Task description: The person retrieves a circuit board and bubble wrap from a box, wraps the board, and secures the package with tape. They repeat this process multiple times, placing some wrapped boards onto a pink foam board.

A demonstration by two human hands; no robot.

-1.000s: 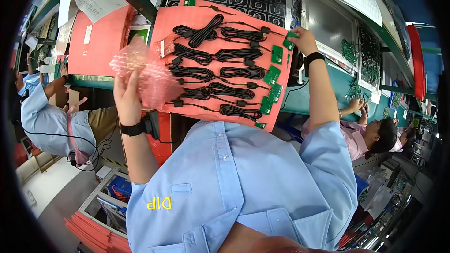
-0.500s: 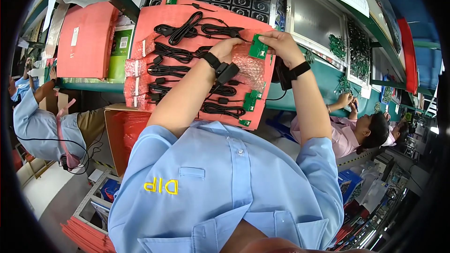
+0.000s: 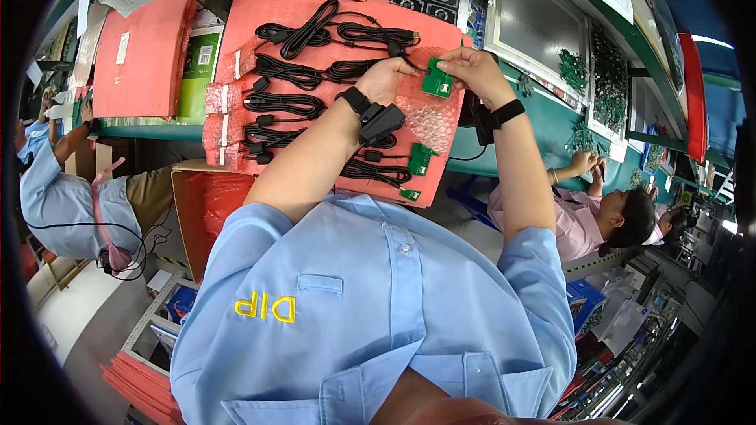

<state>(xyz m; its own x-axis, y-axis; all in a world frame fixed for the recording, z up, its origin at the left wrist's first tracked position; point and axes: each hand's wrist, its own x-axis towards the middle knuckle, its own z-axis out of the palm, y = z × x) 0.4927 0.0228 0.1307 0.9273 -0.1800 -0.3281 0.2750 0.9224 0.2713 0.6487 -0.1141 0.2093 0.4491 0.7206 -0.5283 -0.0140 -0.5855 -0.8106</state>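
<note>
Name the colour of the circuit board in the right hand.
Green: the circuit board, best seen in the head view.

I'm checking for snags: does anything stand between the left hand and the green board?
Nothing visible blocks it: between the left hand and the green board, pinched by the right hand, there is only a black cable, with bubble wrap below.

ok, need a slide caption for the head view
Right-hand fingers pinch a green circuit board over bubble wrap, beside coiled black cables on a pink sheet.
</note>
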